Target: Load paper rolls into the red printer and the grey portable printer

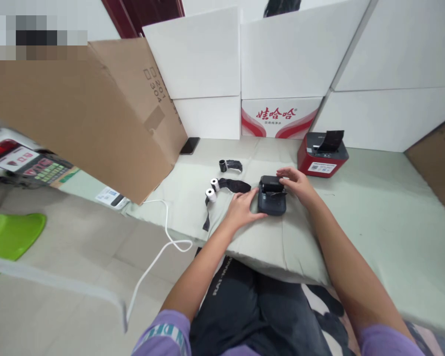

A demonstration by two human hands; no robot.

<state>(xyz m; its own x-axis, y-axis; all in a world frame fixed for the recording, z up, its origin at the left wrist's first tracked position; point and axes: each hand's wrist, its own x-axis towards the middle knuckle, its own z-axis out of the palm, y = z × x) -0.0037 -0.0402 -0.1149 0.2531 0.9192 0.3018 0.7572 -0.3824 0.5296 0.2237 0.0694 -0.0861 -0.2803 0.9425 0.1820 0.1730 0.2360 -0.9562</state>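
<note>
Near edge: where pale-green cloth (300, 253) drapes, open room fronts a black plastic device (272, 206).
Left hand (243, 210): spread, touching its left side.
Right hand (296, 184): curled at its upper right, grip unclear.
Boxy red machine (315, 163): beyond, bare cloth rightward.

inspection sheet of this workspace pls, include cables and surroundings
surface: pale green cloth-covered table, creased
things in use: small black boxy device, lid seemingly raised
clutter: two small white rolls with black tails; short black roll; red-and-black boxy machine; flat black phone
grips: left grip spread against the device's left front corner; right grip at its upper right, hold unclear
cables: thin white cable, looping off the front edge
surroundings: large brown cardboard box; stacked white boxes
</note>
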